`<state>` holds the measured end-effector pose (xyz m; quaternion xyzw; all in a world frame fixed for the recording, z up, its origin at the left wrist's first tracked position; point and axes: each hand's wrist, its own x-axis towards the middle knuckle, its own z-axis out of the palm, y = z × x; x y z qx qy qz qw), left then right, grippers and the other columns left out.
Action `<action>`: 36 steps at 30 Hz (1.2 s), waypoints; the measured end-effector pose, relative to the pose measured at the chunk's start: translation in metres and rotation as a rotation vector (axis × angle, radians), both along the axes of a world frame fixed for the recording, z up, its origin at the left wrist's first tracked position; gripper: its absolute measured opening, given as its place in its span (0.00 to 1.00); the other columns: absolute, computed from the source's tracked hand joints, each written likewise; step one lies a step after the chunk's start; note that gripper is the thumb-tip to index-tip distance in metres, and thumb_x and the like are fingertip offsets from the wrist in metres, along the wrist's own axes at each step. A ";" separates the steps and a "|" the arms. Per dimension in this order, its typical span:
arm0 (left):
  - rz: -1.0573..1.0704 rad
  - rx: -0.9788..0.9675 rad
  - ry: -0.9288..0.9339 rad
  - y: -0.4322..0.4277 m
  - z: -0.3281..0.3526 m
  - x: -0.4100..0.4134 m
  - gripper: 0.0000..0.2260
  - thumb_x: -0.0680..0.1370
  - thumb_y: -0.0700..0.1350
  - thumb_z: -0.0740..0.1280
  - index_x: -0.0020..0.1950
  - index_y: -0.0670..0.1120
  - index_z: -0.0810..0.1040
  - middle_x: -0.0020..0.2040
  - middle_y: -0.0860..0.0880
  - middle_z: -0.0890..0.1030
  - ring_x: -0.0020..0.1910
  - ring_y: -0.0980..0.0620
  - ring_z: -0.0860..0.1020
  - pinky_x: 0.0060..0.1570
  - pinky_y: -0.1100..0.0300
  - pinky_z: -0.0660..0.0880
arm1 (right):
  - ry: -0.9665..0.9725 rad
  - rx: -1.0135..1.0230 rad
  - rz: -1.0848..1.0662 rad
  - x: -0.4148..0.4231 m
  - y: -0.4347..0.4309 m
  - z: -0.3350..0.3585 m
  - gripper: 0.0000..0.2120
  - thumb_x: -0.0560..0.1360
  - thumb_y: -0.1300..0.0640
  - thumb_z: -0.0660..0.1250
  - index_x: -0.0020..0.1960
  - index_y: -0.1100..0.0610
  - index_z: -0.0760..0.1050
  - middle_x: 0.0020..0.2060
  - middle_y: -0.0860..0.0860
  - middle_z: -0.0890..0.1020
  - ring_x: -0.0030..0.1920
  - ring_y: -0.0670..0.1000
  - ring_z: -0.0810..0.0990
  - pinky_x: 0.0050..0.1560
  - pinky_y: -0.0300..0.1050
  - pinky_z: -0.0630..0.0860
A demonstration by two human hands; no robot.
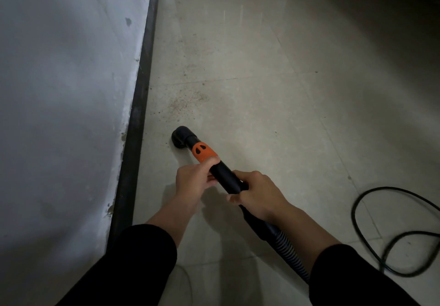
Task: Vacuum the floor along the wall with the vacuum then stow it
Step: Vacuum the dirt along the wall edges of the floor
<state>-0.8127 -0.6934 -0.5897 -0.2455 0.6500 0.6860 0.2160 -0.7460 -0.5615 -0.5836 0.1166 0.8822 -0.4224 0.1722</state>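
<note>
1. A black vacuum wand (223, 177) is seen, running diagonally from lower right to upper left above the pale tiled floor (273, 91).
2. An orange collar (204, 152) with two dark teardrop openings is fitted around the wand, just behind a black angled nozzle (181, 137).
3. The nozzle is set down on the floor, near the dark baseboard (140, 105) at the foot of the white wall (59, 91), but apart from it.
4. A ribbed black hose (289, 252) is joined to the rear of the wand and is carried toward the lower right, where it is hidden behind the right sleeve.
5. The wand is gripped by the left hand (194, 180), fingers curled around it just below the orange collar, the thumb laid against the collar's edge.
6. The right hand (256, 192) is closed around the wand farther back, close behind the left hand, where the wand meets the hose.
7. A scatter of reddish-brown specks (184, 105) is spread on the floor ahead of the nozzle, close to the baseboard.
8. A black power cord (371, 239) is looped on the floor to the right, well apart from the nozzle.
</note>
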 end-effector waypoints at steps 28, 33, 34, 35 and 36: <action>0.239 -0.186 0.075 -0.029 -0.007 0.012 0.06 0.70 0.43 0.73 0.36 0.42 0.80 0.35 0.44 0.83 0.40 0.46 0.83 0.45 0.51 0.82 | 0.012 -0.023 0.118 -0.008 -0.040 -0.001 0.10 0.69 0.54 0.70 0.50 0.48 0.76 0.35 0.52 0.79 0.36 0.53 0.79 0.37 0.45 0.72; 0.265 -0.226 0.061 -0.036 -0.010 0.004 0.08 0.70 0.45 0.72 0.34 0.43 0.79 0.35 0.44 0.82 0.41 0.44 0.83 0.48 0.47 0.81 | 0.019 -0.013 0.140 -0.017 -0.050 -0.006 0.09 0.70 0.54 0.69 0.50 0.48 0.75 0.36 0.52 0.79 0.38 0.53 0.78 0.38 0.46 0.71; 0.269 -0.231 0.058 -0.037 -0.011 0.003 0.08 0.70 0.46 0.72 0.34 0.43 0.80 0.35 0.44 0.82 0.41 0.44 0.83 0.48 0.46 0.81 | 0.019 -0.014 0.143 -0.019 -0.052 -0.007 0.09 0.70 0.53 0.69 0.50 0.48 0.75 0.37 0.52 0.79 0.38 0.53 0.78 0.38 0.47 0.71; 0.274 -0.231 0.057 -0.039 -0.012 0.001 0.08 0.70 0.46 0.72 0.34 0.43 0.80 0.35 0.44 0.82 0.41 0.43 0.82 0.49 0.46 0.80 | 0.020 -0.016 0.145 -0.021 -0.054 -0.008 0.09 0.70 0.53 0.69 0.49 0.48 0.75 0.37 0.52 0.79 0.38 0.53 0.78 0.38 0.47 0.71; 0.276 -0.233 0.059 -0.039 -0.012 -0.001 0.09 0.69 0.47 0.72 0.34 0.43 0.80 0.36 0.43 0.82 0.42 0.43 0.82 0.49 0.45 0.80 | 0.022 -0.019 0.146 -0.023 -0.055 -0.009 0.09 0.70 0.53 0.69 0.49 0.48 0.75 0.37 0.52 0.79 0.38 0.53 0.78 0.38 0.46 0.71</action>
